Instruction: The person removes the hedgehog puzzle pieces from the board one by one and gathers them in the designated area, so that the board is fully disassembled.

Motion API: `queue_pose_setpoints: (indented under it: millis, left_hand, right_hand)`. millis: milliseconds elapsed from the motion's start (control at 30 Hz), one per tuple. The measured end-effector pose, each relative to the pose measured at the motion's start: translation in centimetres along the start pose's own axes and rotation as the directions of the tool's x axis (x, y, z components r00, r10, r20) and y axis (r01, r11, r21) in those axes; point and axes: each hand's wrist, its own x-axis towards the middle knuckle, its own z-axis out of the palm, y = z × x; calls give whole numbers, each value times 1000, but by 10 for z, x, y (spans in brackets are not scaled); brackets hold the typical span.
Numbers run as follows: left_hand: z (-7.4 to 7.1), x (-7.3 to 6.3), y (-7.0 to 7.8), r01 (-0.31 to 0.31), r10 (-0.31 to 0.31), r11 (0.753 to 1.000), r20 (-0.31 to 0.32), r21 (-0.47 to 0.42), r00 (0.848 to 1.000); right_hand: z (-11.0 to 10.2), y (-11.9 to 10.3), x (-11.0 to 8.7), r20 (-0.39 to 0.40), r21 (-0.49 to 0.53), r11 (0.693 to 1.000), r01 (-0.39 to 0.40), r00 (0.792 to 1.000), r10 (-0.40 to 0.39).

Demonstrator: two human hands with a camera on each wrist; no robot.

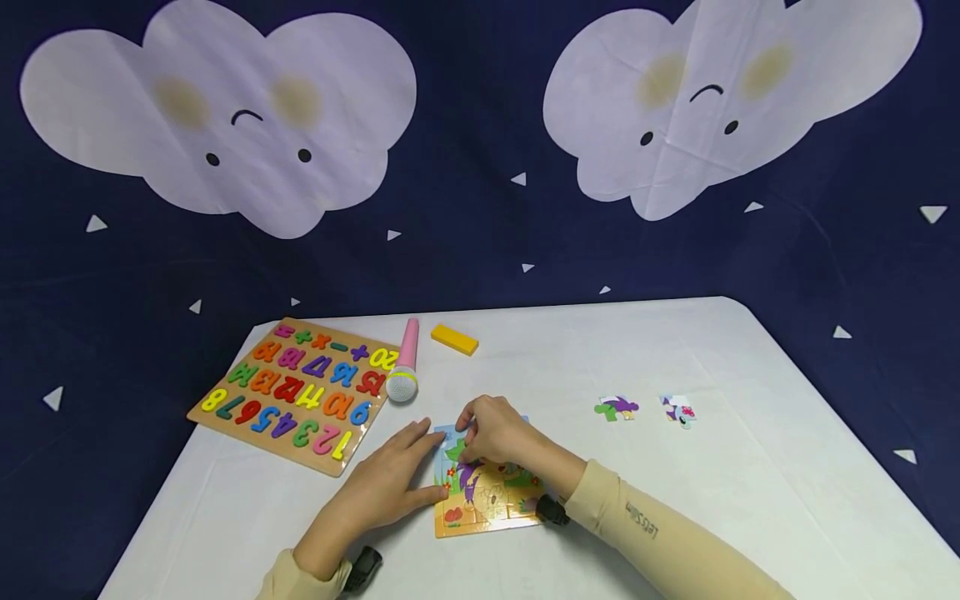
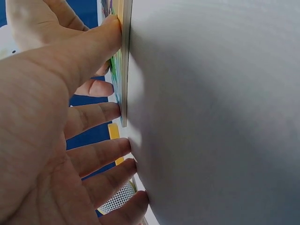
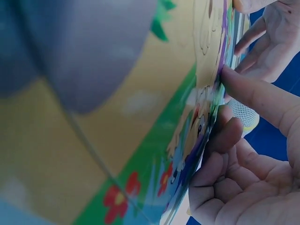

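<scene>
A cartoon jigsaw puzzle (image 1: 487,521) in a flat board lies on the table in front of the person. The left hand (image 1: 390,479) rests at its left side, fingers spread; in the left wrist view the thumb (image 2: 110,35) and index finger touch the board's edge. Over the puzzle's upper left, the right hand (image 1: 495,429) pinches a green and purple puzzle piece (image 1: 454,451), low against the board. Its other fingers (image 3: 206,187) are curled in the right wrist view, and the piece is partly hidden. Two loose pieces lie to the right, one green and purple (image 1: 617,407), another white and purple (image 1: 678,410).
A wooden number board (image 1: 300,454) with coloured digits lies at the left. Against its right corner is a pink toy microphone (image 1: 407,350). A yellow block (image 1: 454,339) sits near the back edge of the white table (image 1: 750,517). Behind hangs a dark blue cloth (image 1: 480,167) with clouds.
</scene>
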Motion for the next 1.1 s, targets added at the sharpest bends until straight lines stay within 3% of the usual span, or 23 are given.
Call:
queue_pose_setpoints:
  millis: [400, 833, 1100]
  left_hand:
    - [2, 0, -1, -3, 3, 1000, -9, 2, 1000]
    - [1, 0, 0, 8, -8, 1000, -13, -5, 1000]
    - [1, 0, 2, 14, -14, 1000, -19, -13, 1000]
  right_hand:
    - [-8, 5, 12, 74, -76, 996, 56, 996, -50]
    - [-10, 4, 15, 85, -117, 992, 55, 995, -46]
    - [-11, 5, 15, 106, -109, 989, 98, 991, -87]
